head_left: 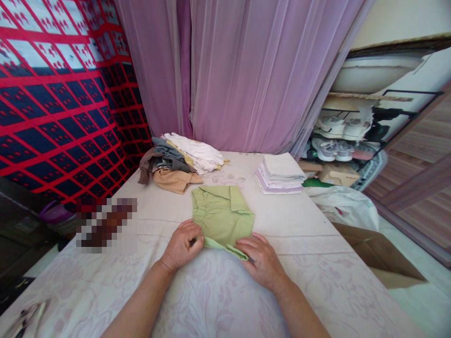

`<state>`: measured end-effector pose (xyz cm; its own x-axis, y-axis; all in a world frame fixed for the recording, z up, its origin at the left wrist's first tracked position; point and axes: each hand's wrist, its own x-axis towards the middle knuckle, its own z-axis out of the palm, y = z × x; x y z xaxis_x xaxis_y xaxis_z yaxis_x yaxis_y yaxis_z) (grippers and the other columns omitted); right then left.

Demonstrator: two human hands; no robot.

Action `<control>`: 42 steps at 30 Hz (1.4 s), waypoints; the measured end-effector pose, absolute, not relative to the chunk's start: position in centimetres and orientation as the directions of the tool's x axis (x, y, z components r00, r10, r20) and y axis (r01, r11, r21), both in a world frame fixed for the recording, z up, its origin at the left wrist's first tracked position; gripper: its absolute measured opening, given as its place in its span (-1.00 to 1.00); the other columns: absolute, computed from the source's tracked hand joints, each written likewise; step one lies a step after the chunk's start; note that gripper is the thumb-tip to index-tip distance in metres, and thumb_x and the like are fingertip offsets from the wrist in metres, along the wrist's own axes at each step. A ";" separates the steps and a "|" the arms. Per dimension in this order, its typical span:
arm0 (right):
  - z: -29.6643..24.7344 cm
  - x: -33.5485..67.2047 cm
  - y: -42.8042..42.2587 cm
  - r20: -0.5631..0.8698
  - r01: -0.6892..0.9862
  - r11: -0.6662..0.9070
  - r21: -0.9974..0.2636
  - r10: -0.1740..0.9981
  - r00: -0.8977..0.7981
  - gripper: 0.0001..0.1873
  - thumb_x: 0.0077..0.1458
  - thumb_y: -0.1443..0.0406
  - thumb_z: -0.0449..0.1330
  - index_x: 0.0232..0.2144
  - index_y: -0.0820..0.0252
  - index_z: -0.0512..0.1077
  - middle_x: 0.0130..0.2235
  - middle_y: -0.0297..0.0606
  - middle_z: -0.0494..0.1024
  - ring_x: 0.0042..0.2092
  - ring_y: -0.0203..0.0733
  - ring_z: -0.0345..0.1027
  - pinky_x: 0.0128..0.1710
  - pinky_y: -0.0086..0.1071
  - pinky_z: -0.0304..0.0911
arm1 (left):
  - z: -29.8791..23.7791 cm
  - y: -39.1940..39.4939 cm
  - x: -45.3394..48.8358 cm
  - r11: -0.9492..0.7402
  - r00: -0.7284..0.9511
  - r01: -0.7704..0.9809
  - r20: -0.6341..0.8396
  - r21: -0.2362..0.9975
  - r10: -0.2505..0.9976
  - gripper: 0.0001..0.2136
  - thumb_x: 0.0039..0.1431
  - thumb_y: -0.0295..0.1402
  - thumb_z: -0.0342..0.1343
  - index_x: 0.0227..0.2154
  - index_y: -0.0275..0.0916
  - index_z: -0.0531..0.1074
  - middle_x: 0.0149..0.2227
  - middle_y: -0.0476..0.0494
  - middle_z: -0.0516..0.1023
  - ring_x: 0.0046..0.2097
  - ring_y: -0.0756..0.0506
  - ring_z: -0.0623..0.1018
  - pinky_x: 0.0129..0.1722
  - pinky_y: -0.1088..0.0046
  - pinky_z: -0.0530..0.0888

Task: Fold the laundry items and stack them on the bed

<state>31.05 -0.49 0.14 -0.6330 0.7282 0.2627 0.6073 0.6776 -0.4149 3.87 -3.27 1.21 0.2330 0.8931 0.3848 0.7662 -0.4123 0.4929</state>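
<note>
Your left hand (182, 245) and right hand (262, 260) each pinched the near edge of the green shirt (222, 215), which lay folded just beyond them.

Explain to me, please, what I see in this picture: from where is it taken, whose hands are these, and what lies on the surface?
A camera worn on a person's head looks down at that person's own two bare hands. The left hand and the right hand both grip the near edge of a green shirt, partly folded on a pale patterned sheet. Farther back lie a loose heap of clothes and a neat stack of folded cloths. A shoe rack stands at the right.
</note>
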 end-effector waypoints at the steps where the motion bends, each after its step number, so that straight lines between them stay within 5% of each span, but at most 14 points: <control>1: 0.2 30.9 -0.5 0.267 0.606 0.680 -0.414 0.727 -0.633 -0.65 0.01 0.35 0.08 -0.16 0.03 0.53 -0.08 -0.22 0.58 -0.04 -0.15 0.40 0.16 -0.16 0.04 | 1.2 -3.3 3.9 -0.415 0.243 0.769 0.377 0.486 0.894 -0.80 0.14 -0.35 -0.03 -0.57 -0.17 0.38 -0.49 -0.06 0.51 -0.25 -0.09 0.53 0.08 0.22 0.33; 11: -0.3 31.2 -0.1 0.333 0.568 0.691 -0.447 0.718 -0.611 -0.63 0.03 0.39 0.03 -0.18 0.06 0.53 -0.11 -0.22 0.59 -0.06 -0.15 0.41 0.07 -0.17 0.18 | 1.9 -3.1 3.8 -0.436 0.294 0.709 0.329 0.554 0.897 -0.75 0.21 -0.17 -0.02 -0.43 -0.20 0.44 -0.38 -0.11 0.55 -0.27 -0.09 0.52 -0.08 0.30 0.39; 15: -0.6 31.2 0.0 0.360 0.556 0.650 -0.518 0.756 -0.547 -0.70 0.16 0.29 -0.01 -0.21 0.09 0.52 -0.19 -0.22 0.61 -0.13 -0.18 0.44 0.01 -0.23 0.23 | 1.4 -2.9 2.8 -0.395 0.227 0.712 0.342 0.581 0.912 -0.63 0.11 0.01 0.06 -0.23 -0.19 0.46 -0.19 -0.18 0.57 -0.11 -0.16 0.52 0.10 0.18 0.29; 20: -0.5 30.8 0.5 0.334 0.684 0.524 -0.507 0.851 -0.405 -0.59 0.21 0.13 -0.05 -0.53 0.14 0.45 -0.49 -0.28 0.52 -0.39 -0.23 0.38 -0.31 -0.42 0.23 | 0.4 -2.6 1.8 -0.333 0.169 0.760 0.326 0.557 0.930 -0.64 0.03 0.02 0.15 -0.26 -0.15 0.46 -0.20 -0.12 0.57 -0.10 -0.15 0.52 0.20 0.09 0.17; 23: -0.2 30.4 1.2 0.289 0.753 0.412 -0.513 0.909 -0.300 -0.58 0.19 0.09 -0.06 -0.55 0.14 0.40 -0.57 -0.35 0.43 -0.49 -0.28 0.32 -0.44 -0.48 0.11 | 0.4 -2.6 1.7 -0.330 0.167 0.770 0.327 0.547 0.930 -0.71 0.09 -0.03 0.11 -0.32 -0.15 0.46 -0.24 -0.09 0.57 -0.12 -0.14 0.51 0.19 0.10 0.17; 31: 0.8 29.9 2.9 0.212 0.856 0.225 -0.465 0.967 -0.138 -0.64 0.15 0.09 -0.03 -0.54 0.10 0.39 -0.54 -0.37 0.49 -0.50 -0.29 0.31 -0.49 -0.47 -0.02 | 0.3 -2.0 1.7 -0.360 0.169 0.778 0.381 0.514 0.909 -0.76 0.14 -0.12 0.11 -0.29 -0.17 0.49 -0.24 -0.13 0.58 -0.11 -0.15 0.50 0.02 0.21 0.34; 37: 0.8 29.8 3.1 0.274 0.918 0.262 -0.298 0.945 -0.181 -0.64 0.16 0.17 0.00 -0.60 0.13 0.40 -0.59 -0.36 0.48 -0.49 -0.30 0.31 -0.38 -0.43 -0.03 | -1.0 -1.2 1.9 -0.178 -0.035 0.816 0.354 0.550 0.934 -0.70 0.12 -0.07 0.08 -0.35 -0.20 0.52 -0.17 -0.19 0.58 -0.08 -0.19 0.50 0.00 0.18 0.39; 42: 0.6 29.5 3.3 0.280 0.934 0.222 -0.279 0.949 -0.142 -0.70 0.16 0.20 0.05 -0.54 0.14 0.45 -0.57 -0.37 0.53 -0.46 -0.30 0.35 -0.26 -0.39 -0.03 | -0.4 -0.4 2.4 -0.011 -0.145 0.866 0.272 0.499 0.951 -0.66 0.10 -0.03 0.06 -0.46 -0.21 0.52 -0.13 -0.19 0.57 -0.07 -0.19 0.51 0.02 0.23 0.38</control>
